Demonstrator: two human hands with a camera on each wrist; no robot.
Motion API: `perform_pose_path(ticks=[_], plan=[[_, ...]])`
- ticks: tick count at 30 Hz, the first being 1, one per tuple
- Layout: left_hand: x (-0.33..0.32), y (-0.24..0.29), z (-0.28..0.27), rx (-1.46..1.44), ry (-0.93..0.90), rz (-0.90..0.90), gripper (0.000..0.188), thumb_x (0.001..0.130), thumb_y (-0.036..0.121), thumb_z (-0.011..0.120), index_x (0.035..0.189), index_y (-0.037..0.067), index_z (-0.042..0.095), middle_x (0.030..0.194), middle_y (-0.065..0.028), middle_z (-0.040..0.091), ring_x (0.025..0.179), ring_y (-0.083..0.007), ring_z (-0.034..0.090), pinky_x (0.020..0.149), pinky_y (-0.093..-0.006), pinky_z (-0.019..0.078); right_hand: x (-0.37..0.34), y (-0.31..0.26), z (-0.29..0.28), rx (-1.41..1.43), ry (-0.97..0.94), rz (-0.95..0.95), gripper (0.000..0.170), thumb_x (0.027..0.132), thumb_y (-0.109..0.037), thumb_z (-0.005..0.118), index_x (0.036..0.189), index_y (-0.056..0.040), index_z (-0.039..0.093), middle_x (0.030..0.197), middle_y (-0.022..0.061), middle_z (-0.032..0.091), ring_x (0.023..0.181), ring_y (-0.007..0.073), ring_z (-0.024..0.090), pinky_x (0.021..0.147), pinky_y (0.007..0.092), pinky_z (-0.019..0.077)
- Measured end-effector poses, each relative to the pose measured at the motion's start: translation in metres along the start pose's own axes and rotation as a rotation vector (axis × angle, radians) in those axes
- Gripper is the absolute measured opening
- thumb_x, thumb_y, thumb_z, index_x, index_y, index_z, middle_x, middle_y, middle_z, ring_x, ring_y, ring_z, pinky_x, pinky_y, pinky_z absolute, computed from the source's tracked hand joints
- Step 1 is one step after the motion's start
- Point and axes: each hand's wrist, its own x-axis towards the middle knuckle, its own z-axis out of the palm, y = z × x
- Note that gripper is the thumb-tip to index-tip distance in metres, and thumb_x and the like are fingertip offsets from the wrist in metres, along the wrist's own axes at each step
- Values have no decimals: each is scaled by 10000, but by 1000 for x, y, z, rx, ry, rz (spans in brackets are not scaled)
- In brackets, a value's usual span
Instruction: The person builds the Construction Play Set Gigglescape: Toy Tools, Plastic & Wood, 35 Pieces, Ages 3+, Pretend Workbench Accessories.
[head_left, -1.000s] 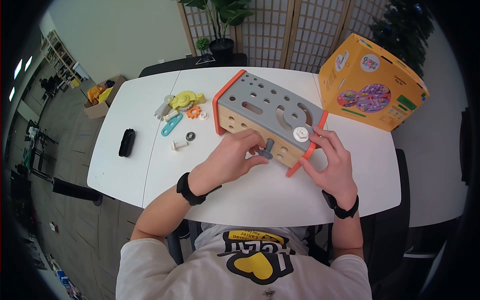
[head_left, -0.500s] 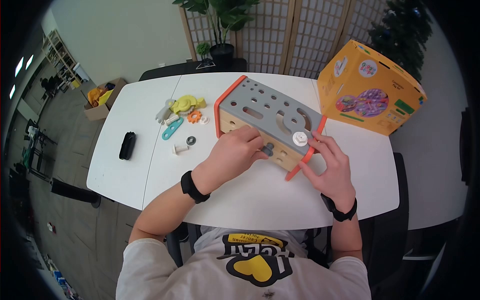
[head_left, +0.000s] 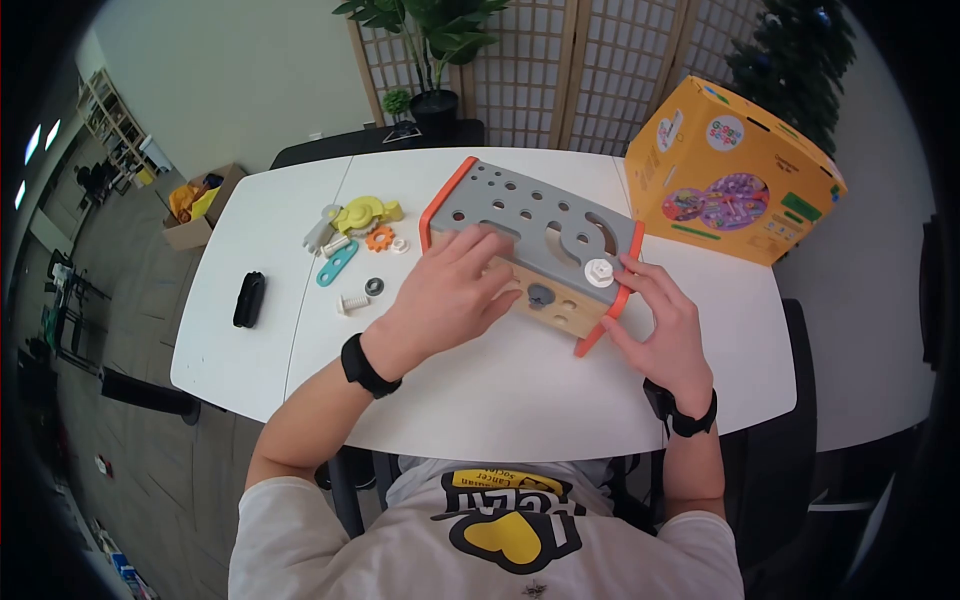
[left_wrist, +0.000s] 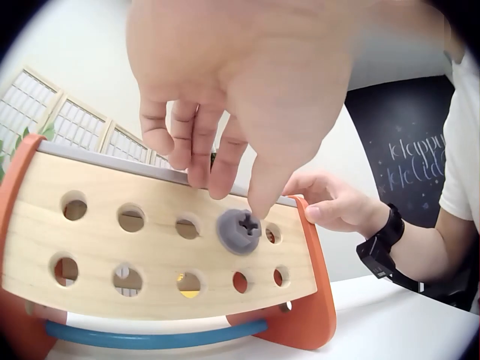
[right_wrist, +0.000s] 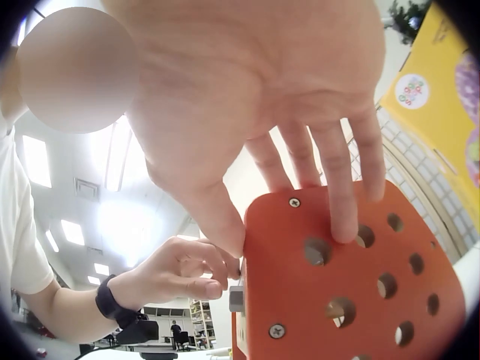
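Find the toy box [left_wrist: 157,247] towards one o'clock on the worktop [head_left: 560,405], with a grey bolt [left_wrist: 238,236] set head-out in its wooden front. Note loosely spread fingers on the left hand [head_left: 440,300], holding nothing, with the thumb tip by the bolt head; cannot tell whether touching. See wide fingers on the right hand [head_left: 670,335], resting against the red end panel [right_wrist: 285,255]. Expect a stiff, fairly light body, apt to slide if pushed, and smooth, hard plastic on the bolt. Best pinched by its rim; brace the box at four o'clock.
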Motion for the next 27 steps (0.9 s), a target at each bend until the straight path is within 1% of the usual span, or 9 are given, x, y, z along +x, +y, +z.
perform_pose_path(ticks=[3,4,7,10,13,16,19,22,27], plan=[[0,-14,-14,77,18,-3,310,767,205,835,981,79,650,1277,-95,589,1217,-313,546,964,-447,485,2,10,-8,59,-39,59,533,769,-86,816,1257,8,623,1369,178,623,1172,322,666,956,382,544],[-3,-21,-17,41,-45,-30,386,764,204,834,1089,93,659,1391,-105,547,1310,-342,497,1006,-473,468,2,12,-11,82,-52,78,568,784,-82,806,1305,7,600,1391,177,614,1185,319,661,956,377,542],[-5,-30,-27,77,-167,-5,613,734,269,866,1288,154,631,1473,-92,508,1381,-333,453,1074,-470,442,-4,31,1,346,92,262,630,872,-84,746,1439,3,487,1436,196,584,1222,287,641,954,359,537],[-11,-38,-25,113,-348,12,875,693,318,885,1475,255,498,1530,-76,467,1436,-309,406,1140,-471,404,-9,44,4,371,95,418,567,997,-162,639,1499,-14,422,1392,193,608,1207,248,635,957,346,532],[-10,-40,-20,219,-362,84,954,697,301,859,1535,320,403,1527,-63,471,1432,-284,416,1163,-468,389,-14,78,9,561,-197,601,485,1064,-255,552,1467,3,471,1319,164,642,1136,199,647,964,345,528],[-11,-55,-10,194,-299,147,898,742,216,816,1533,316,402,1527,-62,472,1412,-280,440,1154,-466,396,-17,96,21,825,-324,651,477,1083,-295,518,1422,41,513,1262,119,662,1091,172,645,979,322,512],[-8,-61,-11,212,-266,197,854,754,188,796,1512,342,434,1518,-61,484,1383,-280,472,1134,-458,418,-14,96,14,800,-342,597,461,1045,-223,592,1393,74,532,1261,111,667,1084,150,641,1007,307,484],[-4,-63,-20,189,-192,272,749,742,159,797,1428,337,555,1504,-73,500,1354,-282,501,1111,-457,441,-9,84,6,882,-247,540,531,971,-157,693,1419,65,515,1286,95,660,1102,146,631,1030,309,463],[-4,-68,-22,-179,-120,97,531,741,130,808,1249,252,716,1447,-129,548,1282,-317,561,1027,-431,512,2,84,-9,891,-140,462,661,881,-130,789,1449,44,499,1318,86,649,1160,153,607,1057,327,445]])
